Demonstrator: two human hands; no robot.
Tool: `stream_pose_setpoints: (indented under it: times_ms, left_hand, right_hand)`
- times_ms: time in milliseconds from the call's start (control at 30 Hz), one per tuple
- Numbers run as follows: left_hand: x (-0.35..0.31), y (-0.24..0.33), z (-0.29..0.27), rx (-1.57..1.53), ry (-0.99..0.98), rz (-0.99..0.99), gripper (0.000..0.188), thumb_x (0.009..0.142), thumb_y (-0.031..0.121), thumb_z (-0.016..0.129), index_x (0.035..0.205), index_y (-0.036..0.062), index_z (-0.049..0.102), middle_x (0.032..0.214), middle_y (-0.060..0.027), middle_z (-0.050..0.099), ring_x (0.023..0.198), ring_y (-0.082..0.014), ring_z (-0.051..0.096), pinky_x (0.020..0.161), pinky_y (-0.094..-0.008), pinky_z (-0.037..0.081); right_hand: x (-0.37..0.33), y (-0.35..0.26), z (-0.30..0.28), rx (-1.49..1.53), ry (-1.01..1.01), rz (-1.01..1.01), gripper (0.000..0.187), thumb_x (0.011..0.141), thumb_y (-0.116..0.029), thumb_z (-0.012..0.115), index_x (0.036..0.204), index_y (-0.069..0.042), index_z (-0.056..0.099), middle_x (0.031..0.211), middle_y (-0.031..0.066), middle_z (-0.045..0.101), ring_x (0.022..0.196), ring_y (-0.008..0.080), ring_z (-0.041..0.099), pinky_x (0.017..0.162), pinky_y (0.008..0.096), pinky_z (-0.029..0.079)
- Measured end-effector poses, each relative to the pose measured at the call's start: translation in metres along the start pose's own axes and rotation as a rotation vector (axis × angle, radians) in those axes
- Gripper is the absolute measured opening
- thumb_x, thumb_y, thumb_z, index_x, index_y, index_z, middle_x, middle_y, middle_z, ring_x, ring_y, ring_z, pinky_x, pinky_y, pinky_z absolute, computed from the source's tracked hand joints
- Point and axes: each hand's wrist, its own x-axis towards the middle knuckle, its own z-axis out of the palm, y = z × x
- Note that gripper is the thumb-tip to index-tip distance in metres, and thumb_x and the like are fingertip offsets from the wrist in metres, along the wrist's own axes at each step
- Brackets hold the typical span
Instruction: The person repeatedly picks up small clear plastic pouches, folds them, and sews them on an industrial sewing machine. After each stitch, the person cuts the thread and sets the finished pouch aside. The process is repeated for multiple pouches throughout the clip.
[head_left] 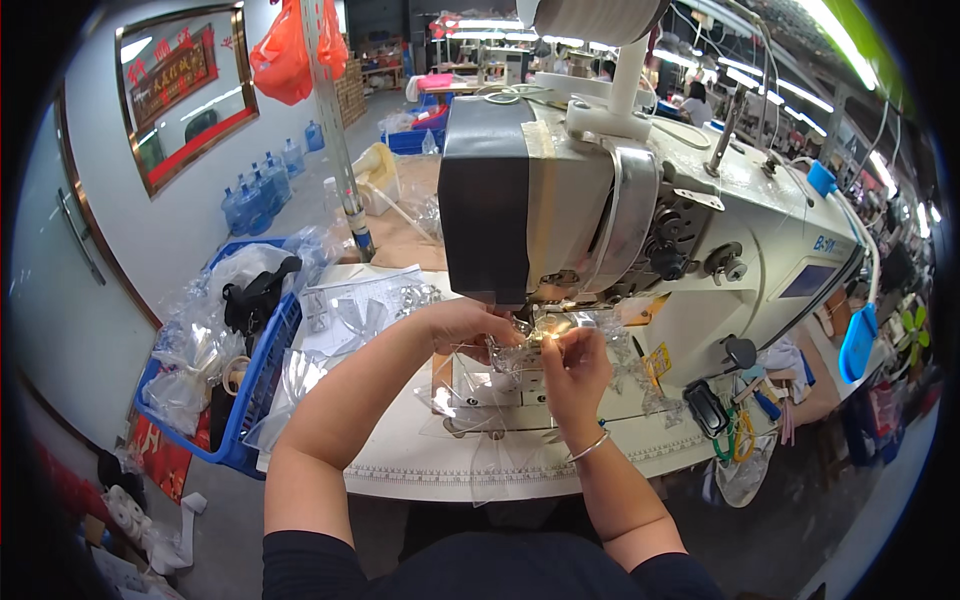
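Both my hands are at the needle area of a large industrial sewing machine (590,200). Coming in from the left, my left hand (468,326) has its fingers closed on a crumpled clear plastic piece (508,352) beside the needle. My right hand (578,372) pinches thumb and forefinger together just right of the needle, under a bright lamp glow; glare hides what lies between those fingertips. Clear film hangs below the hands over the table's front edge. The needle tip itself is hidden by the machine head and my fingers.
Left of the table stands a blue basket (262,385) heaped with clear plastic and black straps. A paper sheet (350,305) with clear pieces lies behind my left forearm. At right are a black case (706,408), scissors (743,435) and a hanging blue paddle (858,343).
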Motion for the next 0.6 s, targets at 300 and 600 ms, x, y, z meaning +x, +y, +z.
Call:
stream_pose_setpoints:
  times_ms: [300, 600]
  left_hand:
    - [0.003, 0.006, -0.008, 0.029, 0.012, -0.008, 0.023, 0.074, 0.018, 0.074, 0.094, 0.0086, 0.066, 0.084, -0.0016, 0.066, 0.068, -0.0124, 0.063, 0.062, -0.0239, 0.052]
    - [0.029, -0.009, -0.031, -0.013, -0.046, 0.054, 0.024, 0.077, 0.013, 0.071, 0.099, 0.0069, 0.064, 0.085, -0.0053, 0.066, 0.073, -0.0154, 0.065, 0.066, -0.0284, 0.054]
  right_hand:
    - [0.027, 0.015, -0.001, -0.355, 0.068, -0.318, 0.019, 0.072, -0.005, 0.069, 0.075, -0.006, 0.050, 0.074, 0.0026, 0.052, 0.067, 0.0140, 0.046, 0.062, 0.0264, 0.038]
    - [0.043, 0.016, 0.003, 0.053, -0.027, 0.379, 0.021, 0.069, -0.011, 0.070, 0.077, 0.005, 0.059, 0.072, 0.0077, 0.061, 0.064, 0.0118, 0.054, 0.059, 0.0244, 0.043]
